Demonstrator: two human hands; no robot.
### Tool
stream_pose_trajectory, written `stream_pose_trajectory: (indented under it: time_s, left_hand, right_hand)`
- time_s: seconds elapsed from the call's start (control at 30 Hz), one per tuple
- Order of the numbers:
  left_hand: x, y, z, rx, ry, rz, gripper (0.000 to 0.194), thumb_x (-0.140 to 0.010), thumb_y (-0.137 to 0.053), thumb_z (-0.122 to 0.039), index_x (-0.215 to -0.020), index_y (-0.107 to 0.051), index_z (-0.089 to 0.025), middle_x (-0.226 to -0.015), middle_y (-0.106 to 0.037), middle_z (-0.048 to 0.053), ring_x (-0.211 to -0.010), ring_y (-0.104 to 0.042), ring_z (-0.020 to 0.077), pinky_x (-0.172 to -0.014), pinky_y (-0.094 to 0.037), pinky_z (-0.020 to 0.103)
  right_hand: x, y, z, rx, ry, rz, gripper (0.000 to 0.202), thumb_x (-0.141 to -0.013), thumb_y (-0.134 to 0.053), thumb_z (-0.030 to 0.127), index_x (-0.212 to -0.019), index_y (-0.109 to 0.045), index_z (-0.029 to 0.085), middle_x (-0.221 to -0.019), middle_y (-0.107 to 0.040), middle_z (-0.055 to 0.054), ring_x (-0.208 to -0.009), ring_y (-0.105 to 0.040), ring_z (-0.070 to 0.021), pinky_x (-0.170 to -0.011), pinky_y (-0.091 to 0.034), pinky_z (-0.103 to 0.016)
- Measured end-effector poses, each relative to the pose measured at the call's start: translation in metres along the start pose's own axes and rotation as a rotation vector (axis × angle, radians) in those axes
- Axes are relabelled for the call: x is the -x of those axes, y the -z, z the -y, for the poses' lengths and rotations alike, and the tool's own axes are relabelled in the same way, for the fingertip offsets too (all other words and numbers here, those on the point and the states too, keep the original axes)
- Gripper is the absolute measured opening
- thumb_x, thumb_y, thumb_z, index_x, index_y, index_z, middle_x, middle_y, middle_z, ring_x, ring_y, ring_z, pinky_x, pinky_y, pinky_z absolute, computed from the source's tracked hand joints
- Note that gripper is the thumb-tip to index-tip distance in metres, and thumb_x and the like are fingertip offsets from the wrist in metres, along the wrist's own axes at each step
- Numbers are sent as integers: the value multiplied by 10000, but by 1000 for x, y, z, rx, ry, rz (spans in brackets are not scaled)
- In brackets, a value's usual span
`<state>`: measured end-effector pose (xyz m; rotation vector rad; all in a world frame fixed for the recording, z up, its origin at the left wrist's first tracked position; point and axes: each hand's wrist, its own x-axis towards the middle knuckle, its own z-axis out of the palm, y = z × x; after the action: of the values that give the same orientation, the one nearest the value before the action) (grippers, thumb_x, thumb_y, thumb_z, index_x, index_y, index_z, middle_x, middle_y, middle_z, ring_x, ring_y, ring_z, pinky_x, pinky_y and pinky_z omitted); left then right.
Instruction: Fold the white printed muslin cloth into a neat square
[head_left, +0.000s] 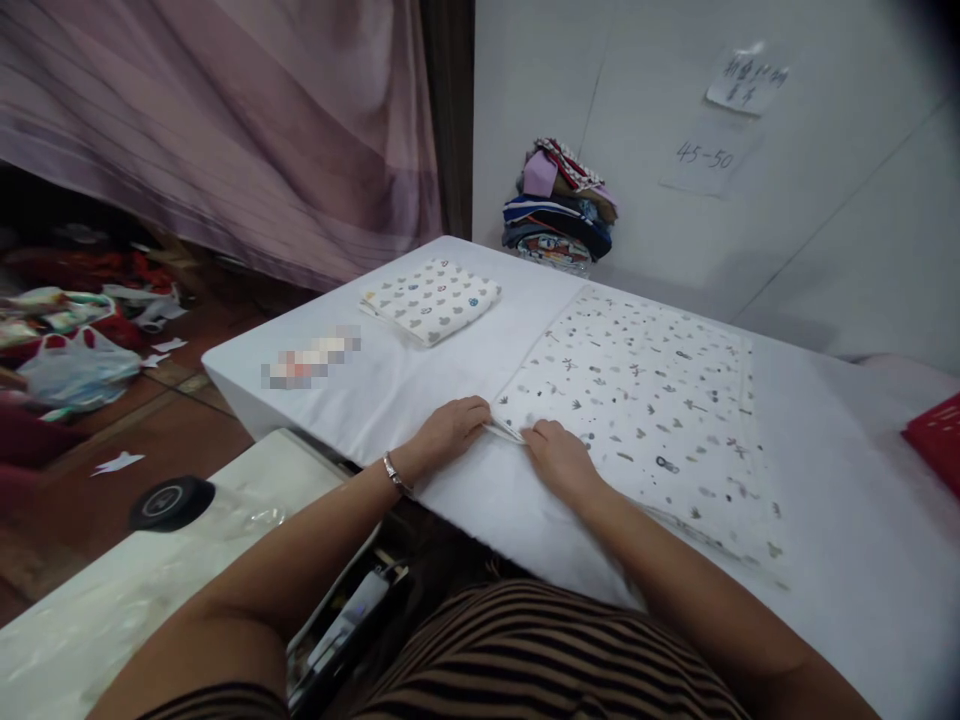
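A large white cloth (645,410) with small grey prints lies flat on the white-covered table (405,390). My left hand (456,428) is closed on its near left corner, fingers wrapped over the edge. Just to the right, my right hand (559,455) pinches the near edge of the same cloth, and a short folded strip of edge shows between the two hands. Further back on the left rests a smaller folded cloth (431,300) with grey and blue prints, touched by neither hand.
Folded clothes (559,210) are stacked beyond the table by the wall. A blurred item (311,362) lies at the table's left. Left of me, a second white surface (300,460) bears a black round object (172,502). A red item (937,440) sits far right.
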<state>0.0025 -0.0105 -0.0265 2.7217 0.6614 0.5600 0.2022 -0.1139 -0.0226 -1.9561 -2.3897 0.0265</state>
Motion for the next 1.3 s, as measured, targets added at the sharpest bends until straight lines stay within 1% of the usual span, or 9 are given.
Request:
stream_pose_trajectory:
  time_s: [0.2,0.3,0.4,0.5,0.63,0.8,0.97,1.13,1.3]
  left_hand:
    - [9,-9,-23,193,544,-143,238,-784,-554,-272,-1006,-491,-214,-786,-593,-18,-649,-561,132,-625,-436,266]
    - [9,-13,-32,413,762,-179,198,-787,-539,-277,-960,-499,-190,-848,-626,5,-577,-569,101,-566,-431,242]
    - [6,-14,-35,620,902,-159,288,-792,-514,-265,-1056,-480,-154,-905,-641,43,-519,-574,86,-476,-404,219]
    - [2,-14,-29,560,891,-136,352,-751,-564,-271,-1077,-506,-148,-875,-654,38,-541,-583,96,-502,-414,223]
    - [-3,-13,-21,328,765,-52,224,-713,-588,-281,-905,-611,-167,-768,-655,17,-664,-599,154,-621,-430,270]
    - [-5,-9,-32,158,671,-69,192,-737,-548,-270,-881,-630,-173,-874,-659,53,-791,-595,198,-708,-433,312]
    - [1,-16,-35,432,653,-139,321,-740,-559,-255,-1057,-572,-201,-874,-654,9,-729,-602,142,-658,-457,256]
    - [-3,-25,-30,691,846,-225,290,-751,-540,-280,-1019,-562,-168,-784,-616,6,-592,-567,110,-460,-421,206]
    - [-8,-28,-29,752,863,-278,173,-735,-535,-249,-873,-603,-167,-653,-605,-7,-568,-564,113,-467,-441,208]
  right_hand:
    - [0,3,-5,-116,-46,39,293,-939,-374,241,-1142,-583,202,-1053,-572,-74,-971,-498,-191,-722,-392,-263]
    - [-1,1,-8,-173,-44,22,298,-939,-373,248,-1152,-577,204,-1059,-572,-71,-994,-499,-185,-739,-392,-258]
    - [-1,-1,-11,-225,-45,11,286,-933,-387,246,-1134,-585,204,-1042,-576,-63,-994,-505,-181,-758,-394,-262]
    - [-2,0,-13,-263,-47,9,272,-925,-396,229,-1108,-595,205,-1021,-582,-56,-988,-512,-175,-771,-395,-262]
    - [-1,0,-13,-297,-49,-15,285,-915,-403,214,-1133,-587,207,-1033,-584,-53,-999,-516,-176,-784,-396,-263]
    - [-2,-4,-14,-293,-61,-22,324,-915,-407,226,-1208,-546,214,-1081,-582,-59,-1026,-512,-183,-808,-403,-271]
    - [-1,-5,-15,-302,-59,-36,322,-916,-408,217,-1207,-544,205,-1096,-580,-59,-1036,-513,-180,-826,-407,-271]
    - [-1,-1,-13,-270,-50,-13,309,-923,-398,224,-1188,-557,218,-1067,-584,-58,-1020,-515,-178,-802,-415,-268]
    - [0,0,-10,-218,-45,7,323,-926,-393,233,-1210,-546,220,-1094,-571,-76,-1027,-501,-188,-800,-417,-278]
